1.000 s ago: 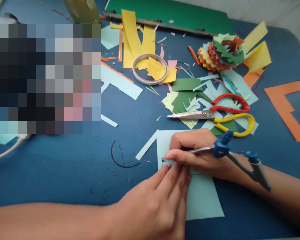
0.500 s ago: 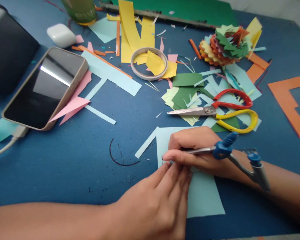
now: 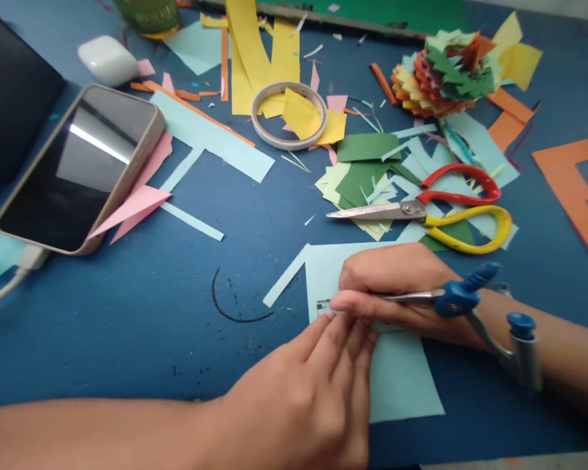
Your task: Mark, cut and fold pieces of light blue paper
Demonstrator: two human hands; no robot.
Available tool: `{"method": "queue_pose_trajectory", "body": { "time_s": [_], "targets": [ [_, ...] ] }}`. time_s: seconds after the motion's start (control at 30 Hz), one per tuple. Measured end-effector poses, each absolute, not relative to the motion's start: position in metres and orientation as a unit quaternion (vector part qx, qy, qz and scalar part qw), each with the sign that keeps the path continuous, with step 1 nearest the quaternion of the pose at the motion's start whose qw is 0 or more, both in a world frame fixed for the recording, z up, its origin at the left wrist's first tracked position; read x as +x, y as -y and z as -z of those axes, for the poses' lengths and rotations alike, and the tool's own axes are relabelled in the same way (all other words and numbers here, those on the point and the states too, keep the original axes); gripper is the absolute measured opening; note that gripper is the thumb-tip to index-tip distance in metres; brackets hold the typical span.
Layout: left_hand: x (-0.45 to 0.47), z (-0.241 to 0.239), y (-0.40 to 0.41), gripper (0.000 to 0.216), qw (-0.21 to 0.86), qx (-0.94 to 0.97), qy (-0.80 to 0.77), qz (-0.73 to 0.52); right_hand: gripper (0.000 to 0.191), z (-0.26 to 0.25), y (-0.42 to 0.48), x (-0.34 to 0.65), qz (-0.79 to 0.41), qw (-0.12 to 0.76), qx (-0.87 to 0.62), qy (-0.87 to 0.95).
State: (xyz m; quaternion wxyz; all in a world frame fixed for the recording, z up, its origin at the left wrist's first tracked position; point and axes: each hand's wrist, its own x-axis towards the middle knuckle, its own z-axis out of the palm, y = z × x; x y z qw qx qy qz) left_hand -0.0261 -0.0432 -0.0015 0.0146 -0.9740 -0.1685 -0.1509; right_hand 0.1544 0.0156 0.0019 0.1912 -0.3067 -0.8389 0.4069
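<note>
A light blue sheet of paper (image 3: 404, 385) lies beneath both hands. My right hand (image 3: 392, 281) is closed around one leg of a drawing compass (image 3: 455, 297), its blue joint and other leg sticking out over the wrist. The compass tip is hidden behind the fingers. My left hand (image 3: 308, 391) rests palm down with fingers stretched out, pressing on the sheet just below the right fingertips. Between the hands shows the end of a clear strip with printed marks, apparently a ruler (image 3: 322, 305), mostly covered by the fingers.
Scissors (image 3: 411, 210) lie just beyond the sheet on green and blue scraps. Farther back are a tape roll (image 3: 257, 124), yellow paper (image 3: 242, 72) and a folded paper ring (image 3: 421, 91). A phone (image 3: 63, 189) and white case (image 3: 108, 60) sit at left, orange paper (image 3: 568, 196) at right.
My right hand and the compass have slid slightly to the right, exposing more of the ruler's end. My left hand stays nearly in place. The view has shifted a little.
</note>
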Motion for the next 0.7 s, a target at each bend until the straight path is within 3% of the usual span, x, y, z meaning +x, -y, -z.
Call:
{"method": "queue_pose_trajectory", "body": {
  "time_s": [0.7],
  "targets": [
    [-0.026, 0.0, 0.041, 0.039, 0.038, -0.985, 0.128, 0.11, 0.03, -0.004, -0.019, 0.18, -0.405, 0.171, -0.282, 0.853]
  ]
}}
